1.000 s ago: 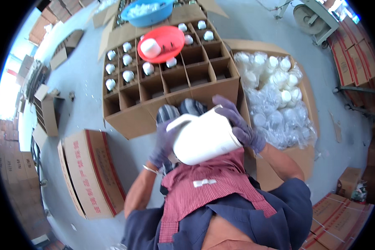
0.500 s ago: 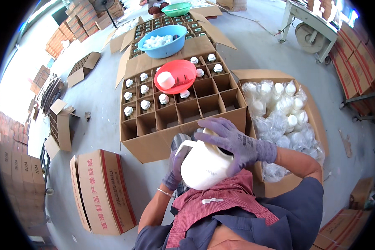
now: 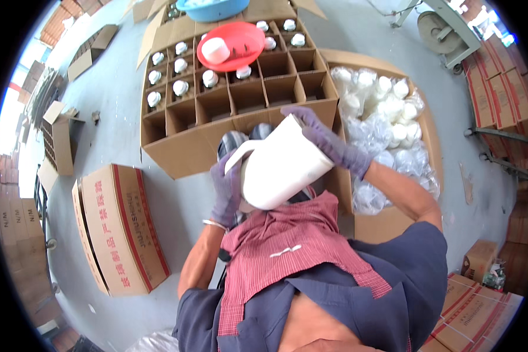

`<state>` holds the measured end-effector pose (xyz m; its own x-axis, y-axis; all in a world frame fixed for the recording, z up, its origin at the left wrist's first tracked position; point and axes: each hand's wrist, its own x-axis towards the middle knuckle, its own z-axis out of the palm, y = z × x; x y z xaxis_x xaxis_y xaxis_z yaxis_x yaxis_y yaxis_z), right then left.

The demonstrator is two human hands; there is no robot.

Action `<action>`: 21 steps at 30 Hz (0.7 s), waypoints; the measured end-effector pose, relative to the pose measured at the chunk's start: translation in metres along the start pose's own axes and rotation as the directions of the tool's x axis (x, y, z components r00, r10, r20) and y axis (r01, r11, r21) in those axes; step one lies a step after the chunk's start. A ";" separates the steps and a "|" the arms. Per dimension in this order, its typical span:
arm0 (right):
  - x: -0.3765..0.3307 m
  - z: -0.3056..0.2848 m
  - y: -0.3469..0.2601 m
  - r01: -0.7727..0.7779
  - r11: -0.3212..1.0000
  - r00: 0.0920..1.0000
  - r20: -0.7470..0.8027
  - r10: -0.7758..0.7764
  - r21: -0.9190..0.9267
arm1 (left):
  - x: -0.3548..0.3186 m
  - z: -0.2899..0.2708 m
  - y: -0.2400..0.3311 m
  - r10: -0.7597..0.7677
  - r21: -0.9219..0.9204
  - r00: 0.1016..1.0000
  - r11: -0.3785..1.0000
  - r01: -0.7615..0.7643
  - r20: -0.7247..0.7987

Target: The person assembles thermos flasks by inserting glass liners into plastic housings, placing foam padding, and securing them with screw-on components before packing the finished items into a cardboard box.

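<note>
Since the earlier frame the jug (image 3: 281, 166) has tipped further, its mouth now angled up toward the divided box (image 3: 193, 146), and the view has closed in on that box.

At far left a sealed carton (image 3: 120, 226) with red print lies on the floor, with an open carton (image 3: 58, 138) beyond it. The left hand (image 3: 226, 188), in a purple glove, is wrapped around the jug's handle side, fingers closed on it. The white jug sits between both hands, held over the person's red checked apron (image 3: 287, 246) and just in front of the divided box's near wall. In the divided box the far-left cells hold small white-capped bottles (image 3: 180, 66); the nearer cells look empty, though their depths are hard to judge. A red bowl (image 3: 232, 44) with a white cup rests on the grid, and a blue basin (image 3: 214, 7) lies beyond. The right hand (image 3: 328, 141), also gloved, grips the jug's upper rim. At right, an open box (image 3: 387, 220) holds bagged white containers (image 3: 381, 117).
</note>
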<state>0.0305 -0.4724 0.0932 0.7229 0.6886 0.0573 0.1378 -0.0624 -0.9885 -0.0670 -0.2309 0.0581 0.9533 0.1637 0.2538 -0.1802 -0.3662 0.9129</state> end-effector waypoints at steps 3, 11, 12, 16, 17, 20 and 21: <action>0.007 0.010 -0.003 0.142 0.937 0.984 -0.054 -0.168 -0.318 | -0.001 -0.013 -0.013 -0.123 -0.100 0.991 0.988 0.118 -0.045; 0.006 0.002 -0.102 0.653 0.501 0.755 0.536 -0.377 -0.568 | 0.007 -0.003 0.005 -0.381 -0.579 0.825 0.588 0.565 0.417; 0.004 0.003 -0.095 0.579 0.615 0.813 0.438 -0.384 -0.535 | 0.008 -0.007 0.010 -0.447 -0.524 0.811 0.618 0.586 0.378; -0.012 0.013 -0.002 0.220 0.971 0.962 -0.142 -0.232 -0.096 | 0.017 -0.011 0.013 -0.205 -0.308 0.978 0.933 0.187 -0.030; -0.013 0.026 0.034 0.195 0.947 0.963 -0.233 -0.136 0.256 | 0.024 -0.013 0.021 -0.004 -0.090 0.996 0.996 -0.003 -0.087; -0.012 0.038 0.050 0.161 0.927 0.958 -0.279 -0.064 0.339 | 0.039 -0.021 0.033 0.451 0.316 0.891 0.839 -0.442 0.051; -0.012 0.045 0.044 0.086 0.886 0.955 -0.291 0.057 0.456 | 0.042 -0.023 0.032 0.489 0.343 0.868 0.804 -0.485 0.083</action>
<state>-0.0027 -0.4512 0.0425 0.8950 0.4443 0.0393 -0.1242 0.3330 -0.9347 -0.0382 -0.2147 0.1050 0.7599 -0.1126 0.6403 -0.5245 -0.6881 0.5014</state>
